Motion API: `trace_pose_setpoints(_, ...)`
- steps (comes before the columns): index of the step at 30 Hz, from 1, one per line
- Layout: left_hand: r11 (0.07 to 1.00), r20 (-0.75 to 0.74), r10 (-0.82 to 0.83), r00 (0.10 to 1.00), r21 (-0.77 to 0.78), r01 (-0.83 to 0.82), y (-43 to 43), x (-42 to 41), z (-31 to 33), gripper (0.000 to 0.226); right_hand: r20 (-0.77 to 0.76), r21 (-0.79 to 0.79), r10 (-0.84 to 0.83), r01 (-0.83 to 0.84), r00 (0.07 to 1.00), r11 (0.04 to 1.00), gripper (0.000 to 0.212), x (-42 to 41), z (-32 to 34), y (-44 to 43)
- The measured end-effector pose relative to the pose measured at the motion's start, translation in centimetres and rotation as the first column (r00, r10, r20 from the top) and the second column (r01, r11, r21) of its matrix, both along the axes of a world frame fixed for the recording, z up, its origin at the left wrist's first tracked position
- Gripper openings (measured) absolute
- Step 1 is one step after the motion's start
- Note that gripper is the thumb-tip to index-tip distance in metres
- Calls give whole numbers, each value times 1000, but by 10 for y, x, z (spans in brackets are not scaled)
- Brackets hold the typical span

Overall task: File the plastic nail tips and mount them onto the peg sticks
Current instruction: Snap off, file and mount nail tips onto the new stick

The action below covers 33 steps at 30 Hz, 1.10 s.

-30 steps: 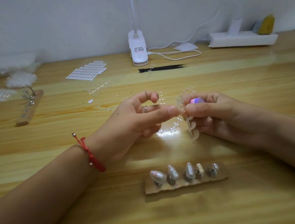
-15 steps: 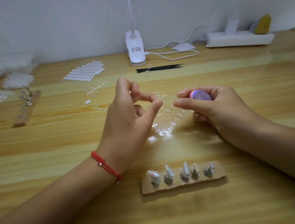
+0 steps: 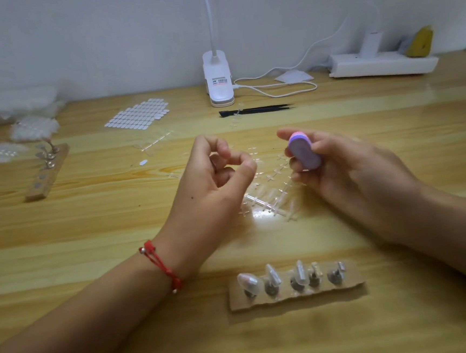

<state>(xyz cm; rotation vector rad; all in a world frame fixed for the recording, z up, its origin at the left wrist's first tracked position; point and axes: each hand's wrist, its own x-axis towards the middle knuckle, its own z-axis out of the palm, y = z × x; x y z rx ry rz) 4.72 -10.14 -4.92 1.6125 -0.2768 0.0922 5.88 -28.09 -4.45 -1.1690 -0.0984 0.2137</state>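
Note:
My left hand (image 3: 212, 183) hovers over the table with thumb and forefinger pinched together on a small clear nail tip (image 3: 249, 162) that is barely visible. My right hand (image 3: 350, 174) grips a purple and pink filing block (image 3: 304, 153), held up a little right of the left fingertips. Clear sprue strips of nail tips (image 3: 270, 198) lie on the wooden table (image 3: 118, 228) between and below both hands. Nearer to me a cardboard strip (image 3: 348, 288) holds several peg sticks with nail tips mounted on them (image 3: 271, 278).
A second wooden peg strip (image 3: 47, 175) lies at the left, with bags of clear tips (image 3: 34, 129) behind it. A sheet of white adhesive tabs (image 3: 139, 115), black tweezers (image 3: 257, 110), a lamp base (image 3: 217, 79) and a power strip (image 3: 382, 64) line the back.
Both hands held a sprue strip together a second ago. The strip now lies on the table, the hands have moved apart, and the right hand has turned the filing block upward.

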Motion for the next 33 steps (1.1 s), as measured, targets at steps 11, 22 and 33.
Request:
trace_pose_setpoints(11,995,-78,-74,994,-68,69,0,2,1,25,149,-223,124,-89,981,971,37,-3,-17,0)
trace_pose_setpoints(22,992,-101,-117,988,37,122,-2,-1,4,29,43,-101,26,-22,999,995,35,-2,-11,0)
trace_pose_setpoints(33,991,-81,-107,991,66,112,0,1,0,28,31,-128,53,-49,998,991,34,-3,-9,0)
